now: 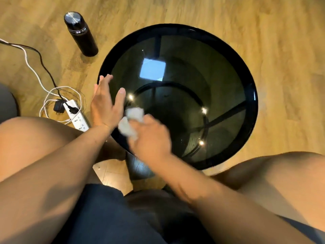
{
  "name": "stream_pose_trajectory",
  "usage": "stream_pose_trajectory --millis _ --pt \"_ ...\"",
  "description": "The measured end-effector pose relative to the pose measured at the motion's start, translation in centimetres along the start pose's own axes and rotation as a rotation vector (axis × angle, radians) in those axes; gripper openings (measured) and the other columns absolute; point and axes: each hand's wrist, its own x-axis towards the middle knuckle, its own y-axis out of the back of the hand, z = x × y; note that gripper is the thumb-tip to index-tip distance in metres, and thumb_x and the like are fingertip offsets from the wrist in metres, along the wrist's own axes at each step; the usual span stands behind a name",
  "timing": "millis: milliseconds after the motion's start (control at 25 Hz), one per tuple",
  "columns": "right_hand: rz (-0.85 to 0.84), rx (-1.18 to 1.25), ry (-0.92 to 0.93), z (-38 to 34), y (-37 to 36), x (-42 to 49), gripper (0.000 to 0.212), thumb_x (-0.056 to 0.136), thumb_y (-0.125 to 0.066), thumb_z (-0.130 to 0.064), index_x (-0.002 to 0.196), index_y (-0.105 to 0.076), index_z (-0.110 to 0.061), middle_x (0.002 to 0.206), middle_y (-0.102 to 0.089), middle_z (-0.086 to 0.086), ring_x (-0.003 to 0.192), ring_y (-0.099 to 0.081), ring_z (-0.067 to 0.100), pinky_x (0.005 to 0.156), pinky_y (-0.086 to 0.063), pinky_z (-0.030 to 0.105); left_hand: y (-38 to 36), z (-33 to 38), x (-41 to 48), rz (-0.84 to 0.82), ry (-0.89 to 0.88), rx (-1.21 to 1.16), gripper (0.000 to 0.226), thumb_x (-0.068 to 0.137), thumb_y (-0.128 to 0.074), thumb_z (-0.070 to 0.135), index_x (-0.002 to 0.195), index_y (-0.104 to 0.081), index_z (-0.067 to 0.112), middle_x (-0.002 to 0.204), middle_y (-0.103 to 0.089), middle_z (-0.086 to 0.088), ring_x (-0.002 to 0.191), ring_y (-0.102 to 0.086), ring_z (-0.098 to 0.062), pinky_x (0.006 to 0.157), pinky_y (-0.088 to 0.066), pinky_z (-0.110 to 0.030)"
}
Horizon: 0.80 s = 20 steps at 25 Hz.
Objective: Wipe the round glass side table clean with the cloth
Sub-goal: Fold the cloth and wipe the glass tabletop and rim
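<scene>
The round side table [251, 95] has a dark smoked-glass top with a black rim and stands on the wooden floor in front of my knees. My right hand [151, 136] is closed around a crumpled white cloth [131, 121] over the near left part of the glass; the hand is blurred. My left hand [105, 104] hovers at the table's left rim with the fingers spread and nothing in it. Through the glass I see the black metal frame and ceiling-light reflections.
A black flask with a metal cap [80, 34] stands on the floor at the far left of the table. A white power strip [77, 117] with plugged chargers and looping white and black cables [35, 55] lies left of my left knee.
</scene>
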Motion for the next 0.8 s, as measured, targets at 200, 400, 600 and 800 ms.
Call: stream_pose_trajectory --millis 200,400,600,800 --pt "-0.107 -0.062 0.219 2.9 1.0 -0.7 0.047 0.091 -0.057 -0.036 0.137 -0.048 -0.034 0.117 -0.051 0.006 0.106 -0.051 0.027 0.068 -0.041 0.035 -0.1 0.1 -1.5 -0.058 -0.056 0.059 0.054 0.097 -0.041 0.035 0.144 -0.036 0.011 0.154 -0.034 -0.014 0.148 -0.016 -0.028 0.119 -0.016 -0.049" --pt "0.126 -0.211 -0.37 19.4 7.6 0.4 0.047 0.089 -0.053 -0.028 0.135 -0.044 -0.033 0.121 -0.049 0.014 0.104 -0.057 0.04 0.077 -0.047 0.042 -0.9 0.6 -4.3 -0.121 -0.198 0.29 0.057 0.095 -0.039 0.042 0.144 -0.035 0.013 0.157 -0.03 -0.014 0.149 -0.014 -0.03 0.122 -0.004 -0.046" --pt "0.16 -0.027 -0.775 25.4 10.5 -1.9 0.066 0.082 -0.056 -0.013 0.143 -0.033 -0.024 0.139 -0.041 0.02 0.116 -0.051 0.044 0.08 -0.044 0.039 -1.2 0.5 -4.8 -0.159 -0.274 0.384 0.061 0.094 -0.037 0.047 0.145 -0.034 0.013 0.158 -0.029 -0.012 0.149 -0.015 -0.026 0.121 -0.003 -0.051" --pt "0.125 -0.168 -0.68 17.0 7.2 -6.2 0.051 0.092 -0.051 -0.026 0.137 -0.03 -0.016 0.127 -0.049 0.021 0.09 -0.062 0.041 0.063 -0.039 0.034 -1.3 0.5 -4.5 -0.129 -0.223 0.318 0.061 0.094 -0.037 0.048 0.146 -0.033 0.016 0.158 -0.028 -0.009 0.15 -0.014 -0.023 0.121 -0.006 -0.05"
